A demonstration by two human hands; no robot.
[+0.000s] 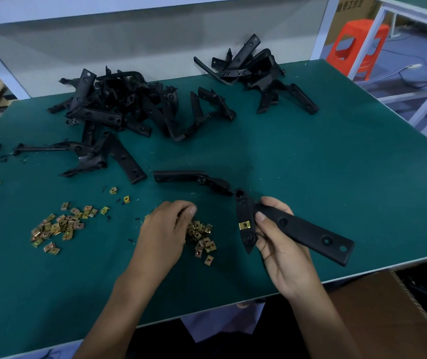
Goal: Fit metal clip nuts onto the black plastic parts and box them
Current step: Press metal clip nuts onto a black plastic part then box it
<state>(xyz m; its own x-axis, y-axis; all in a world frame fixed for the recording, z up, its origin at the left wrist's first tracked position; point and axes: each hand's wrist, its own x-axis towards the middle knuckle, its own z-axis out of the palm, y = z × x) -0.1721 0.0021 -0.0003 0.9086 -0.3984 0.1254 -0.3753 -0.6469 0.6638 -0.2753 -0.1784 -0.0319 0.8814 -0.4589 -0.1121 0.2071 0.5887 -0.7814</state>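
Observation:
My right hand (pixel 279 244) grips a black plastic part (pixel 303 230) just above the green table; a brass clip nut (pixel 245 225) sits fitted on its short arm. My left hand (pixel 167 226) reaches with curled fingers into a small heap of clip nuts (pixel 203 237); whether it holds one is hidden. A second heap of clip nuts (pixel 59 225) lies to the left. One black part (pixel 191 178) lies alone on the table just beyond my hands.
A big pile of black parts (pixel 119 110) fills the far left of the green table (pixel 311 164), a smaller pile (pixel 256 71) the far right. A cardboard box (pixel 388 320) stands below the table's near right edge. Stray nuts (pixel 119 194) lie scattered. A red stool (pixel 357 45) is off right.

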